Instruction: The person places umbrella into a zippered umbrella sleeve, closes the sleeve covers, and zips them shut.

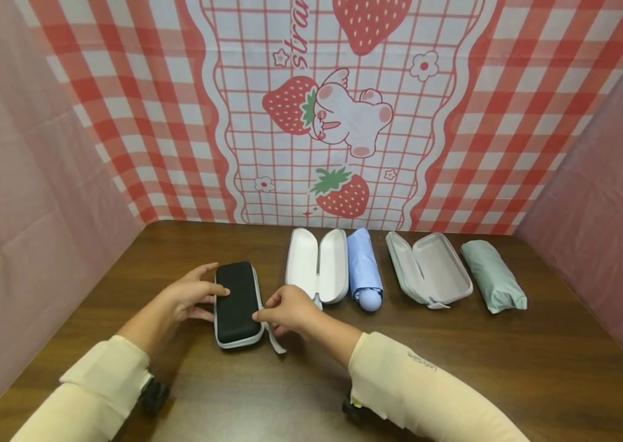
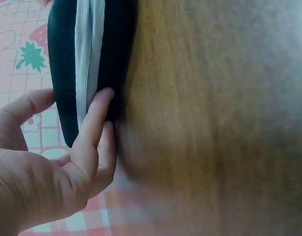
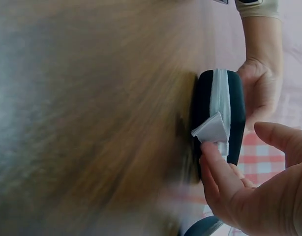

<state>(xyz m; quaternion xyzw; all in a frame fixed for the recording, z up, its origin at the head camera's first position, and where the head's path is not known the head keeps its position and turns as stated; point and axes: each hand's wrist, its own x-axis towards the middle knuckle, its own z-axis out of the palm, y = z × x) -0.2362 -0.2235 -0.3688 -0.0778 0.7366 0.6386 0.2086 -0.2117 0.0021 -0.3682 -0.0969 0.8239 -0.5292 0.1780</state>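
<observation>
A closed black zip case with a white zipper edge lies on the table, left of centre. My left hand holds it from the left, thumb on top and fingers along the side, as the left wrist view also shows. At the case's right side is my right hand. Its fingertips touch the zipper side next to a loose pale grey strap tab. The right thumb is above the top face, apart from the fingers. Whether it touches the lid cannot be told.
To the right stand an open white-lined case, a folded blue umbrella, an open grey-lined case and a sage-green wrapped bundle. A strawberry-print cloth hangs behind the wooden table.
</observation>
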